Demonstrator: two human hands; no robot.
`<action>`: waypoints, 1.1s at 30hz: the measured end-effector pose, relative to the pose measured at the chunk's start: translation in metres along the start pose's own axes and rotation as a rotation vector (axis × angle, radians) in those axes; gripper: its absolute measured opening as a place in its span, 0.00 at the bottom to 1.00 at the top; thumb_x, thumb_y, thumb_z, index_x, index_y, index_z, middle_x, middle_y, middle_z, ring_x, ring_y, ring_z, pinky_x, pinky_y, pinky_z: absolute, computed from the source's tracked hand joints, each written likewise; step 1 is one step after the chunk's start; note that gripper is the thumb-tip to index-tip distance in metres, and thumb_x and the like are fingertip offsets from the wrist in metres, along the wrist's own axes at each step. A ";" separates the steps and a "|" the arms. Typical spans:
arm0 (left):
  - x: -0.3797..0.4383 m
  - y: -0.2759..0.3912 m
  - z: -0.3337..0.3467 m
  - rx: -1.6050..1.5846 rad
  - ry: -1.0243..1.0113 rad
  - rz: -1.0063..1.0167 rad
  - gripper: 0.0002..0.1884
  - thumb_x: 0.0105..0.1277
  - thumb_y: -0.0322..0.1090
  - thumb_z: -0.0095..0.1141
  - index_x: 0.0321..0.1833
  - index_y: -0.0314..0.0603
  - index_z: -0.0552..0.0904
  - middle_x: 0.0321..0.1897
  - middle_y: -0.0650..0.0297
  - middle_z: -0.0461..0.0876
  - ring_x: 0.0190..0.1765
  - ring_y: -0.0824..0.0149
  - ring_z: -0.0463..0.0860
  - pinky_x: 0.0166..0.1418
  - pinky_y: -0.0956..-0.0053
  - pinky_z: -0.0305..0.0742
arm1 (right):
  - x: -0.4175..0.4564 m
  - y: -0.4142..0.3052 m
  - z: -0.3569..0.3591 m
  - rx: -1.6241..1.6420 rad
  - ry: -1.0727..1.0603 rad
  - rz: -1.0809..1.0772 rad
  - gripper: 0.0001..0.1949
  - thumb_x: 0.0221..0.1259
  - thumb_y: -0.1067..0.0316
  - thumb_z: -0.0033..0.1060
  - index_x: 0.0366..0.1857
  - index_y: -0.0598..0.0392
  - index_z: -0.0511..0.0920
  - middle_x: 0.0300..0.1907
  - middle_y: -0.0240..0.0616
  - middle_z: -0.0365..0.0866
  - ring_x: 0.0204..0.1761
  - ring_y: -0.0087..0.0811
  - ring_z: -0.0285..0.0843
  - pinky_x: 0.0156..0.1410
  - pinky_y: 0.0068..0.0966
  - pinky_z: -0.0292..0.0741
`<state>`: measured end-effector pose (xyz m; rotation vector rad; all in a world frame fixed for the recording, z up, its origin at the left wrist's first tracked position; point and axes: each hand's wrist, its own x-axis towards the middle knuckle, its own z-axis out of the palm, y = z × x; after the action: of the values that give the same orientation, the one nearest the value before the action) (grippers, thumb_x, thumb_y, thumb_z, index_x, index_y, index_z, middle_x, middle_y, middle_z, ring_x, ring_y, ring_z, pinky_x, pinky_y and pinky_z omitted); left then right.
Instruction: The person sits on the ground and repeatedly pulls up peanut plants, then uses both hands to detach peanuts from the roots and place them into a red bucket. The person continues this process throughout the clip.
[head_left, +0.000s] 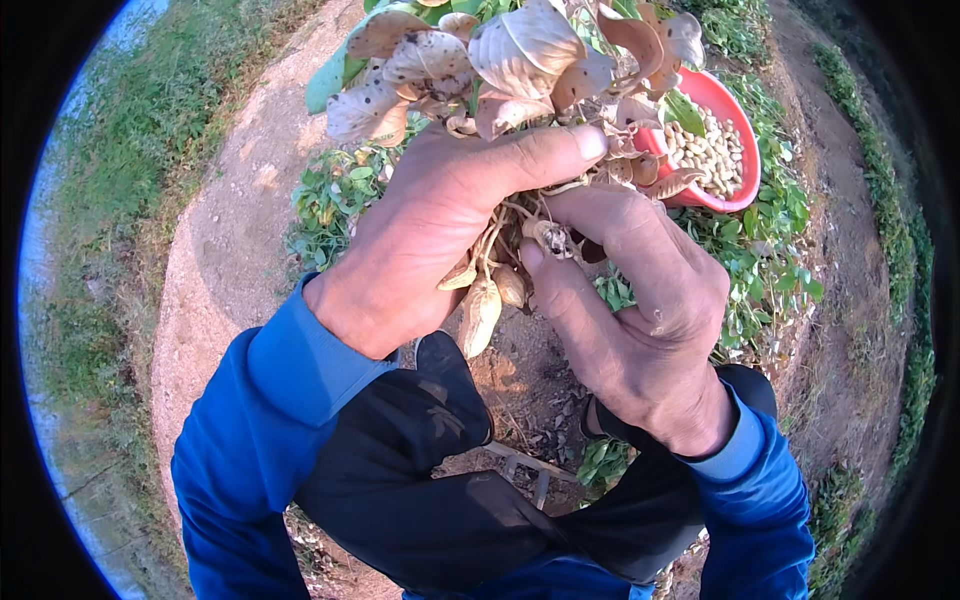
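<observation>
My left hand (442, 217) grips the stems of a peanut plant (525, 52), whose dry, spotted brown leaves and a few green ones fan out above my thumb. Below the fist hang several pale peanut pods (480, 315) on thin stalks. Between the thumb and index finger of my right hand (637, 292) is a damaged peanut pod (551, 238) with a dark, broken end. Whether its stalk is still attached, I cannot tell. The stems inside my left fist are hidden.
A red plastic bucket (739, 135) partly filled with peanuts (709, 154) stands at the upper right among green peanut plants (772, 277). Bare soil (217, 247) and grassy growth (142, 127) lie to the left. Part of a stool frame (536, 461) shows between my legs.
</observation>
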<state>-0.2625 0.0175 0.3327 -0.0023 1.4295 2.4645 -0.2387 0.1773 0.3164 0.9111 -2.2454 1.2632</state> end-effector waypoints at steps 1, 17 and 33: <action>-0.001 0.002 0.000 -0.032 0.027 -0.020 0.17 0.68 0.38 0.64 0.55 0.34 0.82 0.42 0.63 0.87 0.35 0.73 0.86 0.34 0.77 0.80 | 0.000 0.000 -0.002 0.008 0.023 0.015 0.13 0.55 0.79 0.71 0.45 0.62 0.82 0.37 0.39 0.86 0.35 0.28 0.84 0.42 0.23 0.79; -0.005 0.016 -0.031 -0.067 -0.111 -0.032 0.13 0.73 0.39 0.56 0.50 0.36 0.81 0.37 0.57 0.87 0.39 0.66 0.88 0.41 0.70 0.86 | -0.001 -0.003 -0.029 0.402 0.257 0.387 0.03 0.68 0.74 0.60 0.39 0.61 0.78 0.29 0.32 0.82 0.26 0.17 0.78 0.30 0.14 0.72; -0.014 0.005 -0.001 0.069 -0.052 -0.057 0.14 0.72 0.40 0.56 0.50 0.35 0.82 0.41 0.61 0.86 0.39 0.71 0.87 0.44 0.74 0.84 | -0.008 -0.009 -0.018 0.901 -0.157 0.945 0.14 0.72 0.55 0.66 0.46 0.56 0.83 0.26 0.23 0.77 0.21 0.12 0.69 0.22 0.10 0.57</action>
<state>-0.2504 0.0112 0.3387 0.0340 1.4712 2.3513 -0.2258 0.1924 0.3259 0.0863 -2.2503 2.8252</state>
